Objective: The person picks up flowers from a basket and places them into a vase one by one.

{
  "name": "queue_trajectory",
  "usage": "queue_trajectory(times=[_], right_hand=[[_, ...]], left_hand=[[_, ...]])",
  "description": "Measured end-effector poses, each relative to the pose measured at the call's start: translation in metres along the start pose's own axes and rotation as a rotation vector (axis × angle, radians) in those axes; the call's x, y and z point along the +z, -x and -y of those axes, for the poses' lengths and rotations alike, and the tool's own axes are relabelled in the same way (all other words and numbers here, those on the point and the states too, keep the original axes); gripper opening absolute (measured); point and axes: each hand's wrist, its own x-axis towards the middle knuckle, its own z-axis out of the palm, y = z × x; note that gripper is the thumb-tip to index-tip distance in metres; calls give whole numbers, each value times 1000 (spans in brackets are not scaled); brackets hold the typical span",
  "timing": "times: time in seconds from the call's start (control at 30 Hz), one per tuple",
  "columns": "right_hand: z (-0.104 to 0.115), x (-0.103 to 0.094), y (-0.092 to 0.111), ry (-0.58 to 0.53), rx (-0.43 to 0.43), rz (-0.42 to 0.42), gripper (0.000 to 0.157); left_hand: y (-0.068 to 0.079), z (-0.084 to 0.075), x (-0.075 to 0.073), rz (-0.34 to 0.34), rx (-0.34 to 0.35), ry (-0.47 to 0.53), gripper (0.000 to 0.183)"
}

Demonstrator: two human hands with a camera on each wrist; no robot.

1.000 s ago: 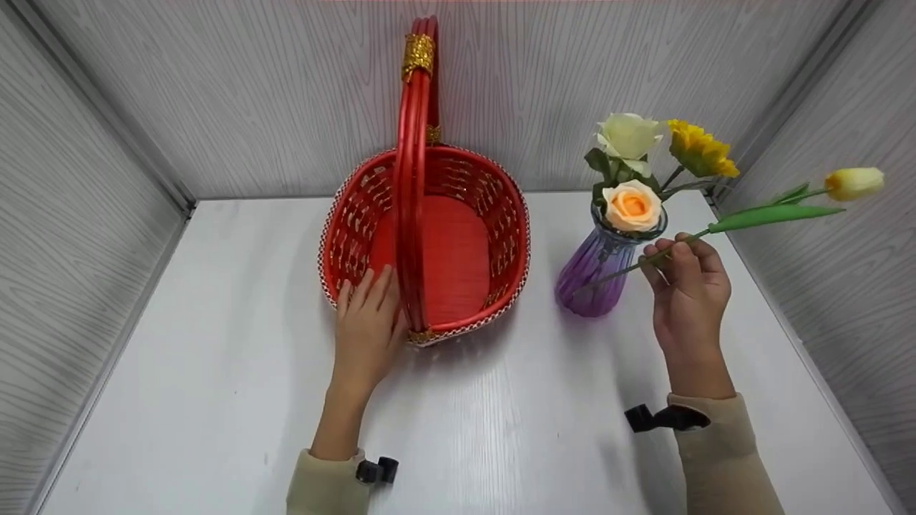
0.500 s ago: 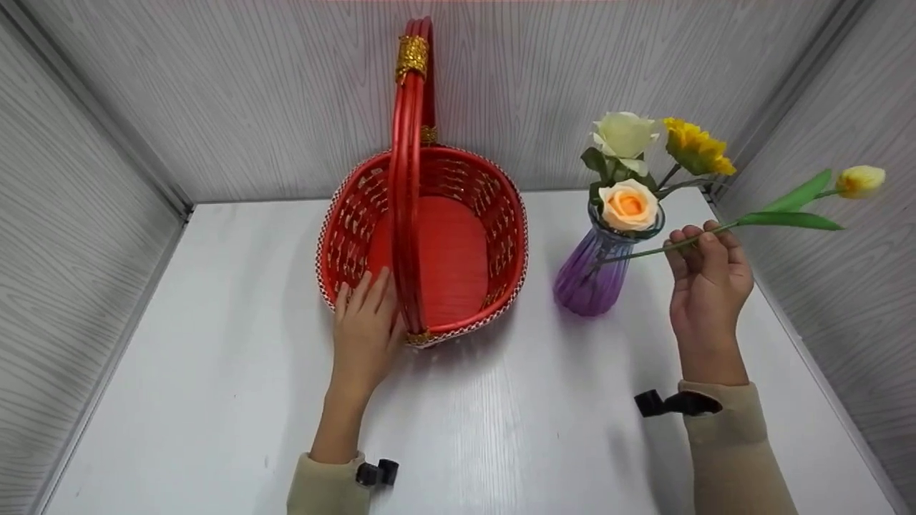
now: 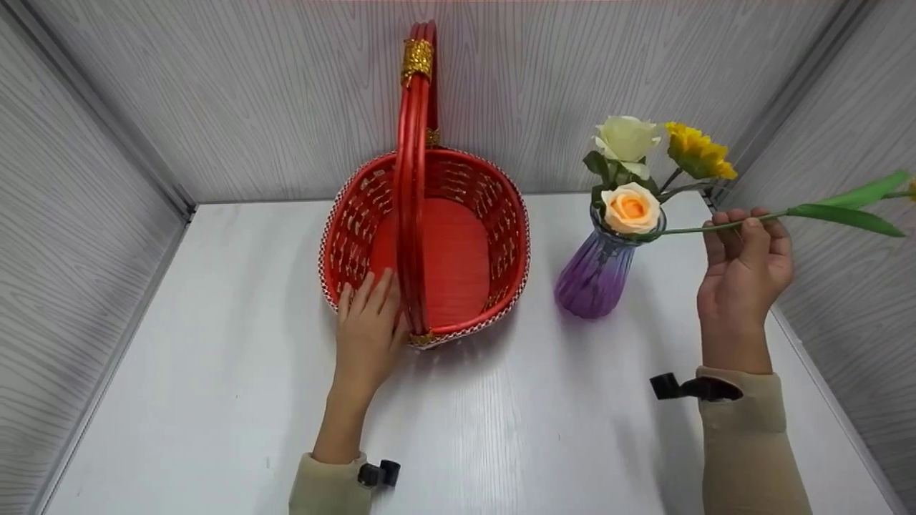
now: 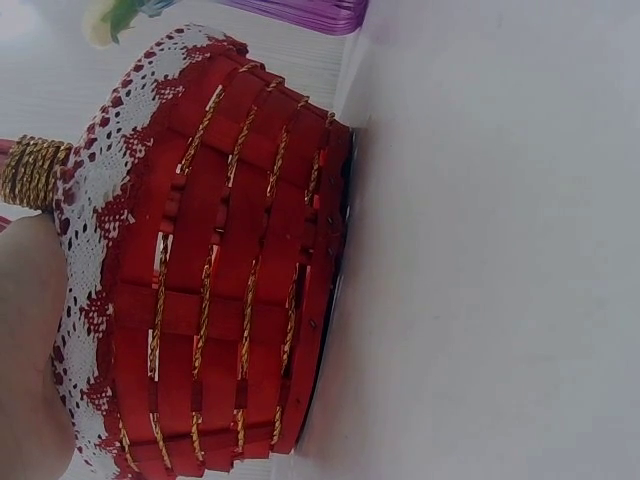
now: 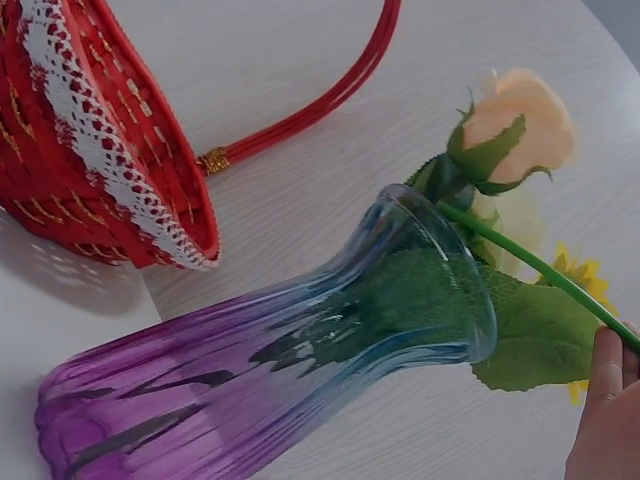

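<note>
My right hand [image 3: 744, 275] pinches the green stem of a tulip [image 3: 848, 218] between thumb and fingers. The tulip lies nearly level, its bloom mostly cut off by the head view's right edge. Its stem tip is at the mouth of a blue-to-purple glass vase [image 3: 594, 286], by the peach rose [image 3: 632, 208]; in the right wrist view the stem [image 5: 530, 262] crosses the rim. A white rose [image 3: 627, 139] and a yellow sunflower [image 3: 698, 151] also stand in the vase. My left hand [image 3: 366, 336] rests over the front rim of a red woven basket [image 3: 454, 265], fingers extended inside.
The basket's tall red handle [image 3: 410, 179], with gold wrapping, arches up beside my left hand. White lace [image 4: 95, 240] trims its rim. Grey wood-grain panels [image 3: 286, 93] enclose the white table [image 3: 486, 436] at the back and both sides.
My right hand has moved right and slightly up with the tulip, drawing the stem's lower end from in front of the vase's body toward its mouth. The left hand and basket stay put.
</note>
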Motion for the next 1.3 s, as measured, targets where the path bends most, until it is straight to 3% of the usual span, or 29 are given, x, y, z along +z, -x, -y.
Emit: queue_trajectory(times=[0.2, 0.33, 0.6, 0.9, 1.03, 1.3], right_hand=[[-2, 1, -3, 94, -101, 42, 20], [-8, 2, -1, 176, -120, 96, 23], [-14, 7, 2, 304, -63, 171, 32], [-18, 19, 0, 499, -72, 269, 31], [-22, 22, -1, 522, -44, 264, 31], [-20, 26, -2, 621, 94, 226, 31]], left_hand=[[0, 1, 3, -6, 5, -3, 58], [1, 1, 3, -3, 2, 2, 58], [1, 0, 2, -20, 8, 10, 53], [0, 0, 3, -19, 2, 10, 52], [0, 0, 3, -37, 13, 13, 51], [0, 1, 2, -47, 27, 6, 51]])
